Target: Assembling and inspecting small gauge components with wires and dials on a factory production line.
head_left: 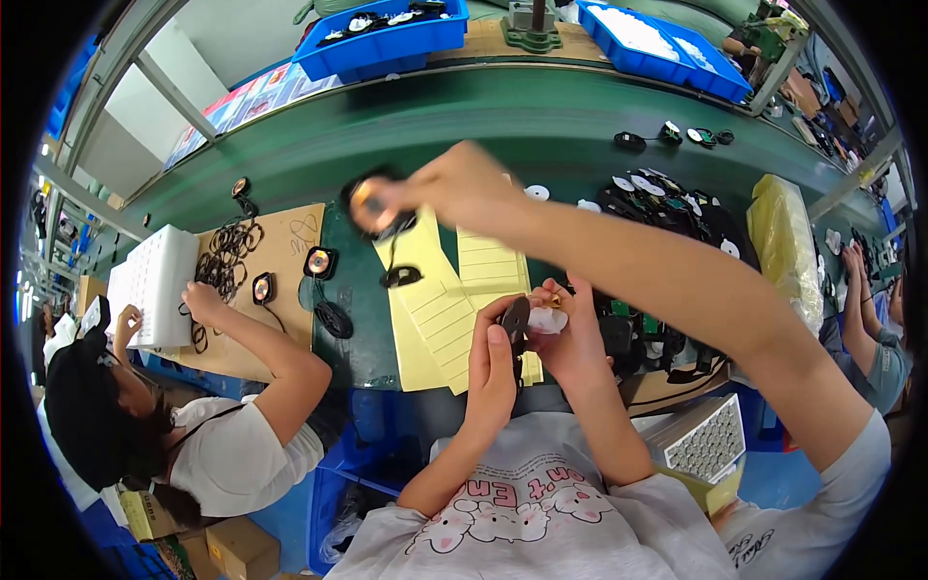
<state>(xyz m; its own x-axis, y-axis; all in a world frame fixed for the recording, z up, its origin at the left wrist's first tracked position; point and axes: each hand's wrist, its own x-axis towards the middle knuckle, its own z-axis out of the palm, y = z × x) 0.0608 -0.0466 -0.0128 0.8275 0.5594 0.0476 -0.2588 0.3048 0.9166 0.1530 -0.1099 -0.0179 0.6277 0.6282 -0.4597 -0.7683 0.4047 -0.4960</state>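
Note:
My left hand (493, 362) is closed around a dark, flat, round part (515, 317), held on edge in front of my chest. Right beside it, my right hand (577, 343) grips a small white piece (548, 321) that looks soft, its fingers bent around it; a small gold-coloured bit (556, 301) shows at the fingertips. The two hands almost touch. Beyond them lie yellow lined sheets (425, 319) on the green bench. A co-worker's arm (657, 280) crosses from the right above my hands, its blurred hand holding a black device with a copper coil (377, 205) and a hanging cable.
A pile of black parts with white discs (667, 198) lies to the right, near a yellow-wrapped block (778, 242). Coil units with cables (320, 262) sit on the left. Another person (242, 425) works there by a white tray (159, 285). Blue bins (382, 39) stand at the back.

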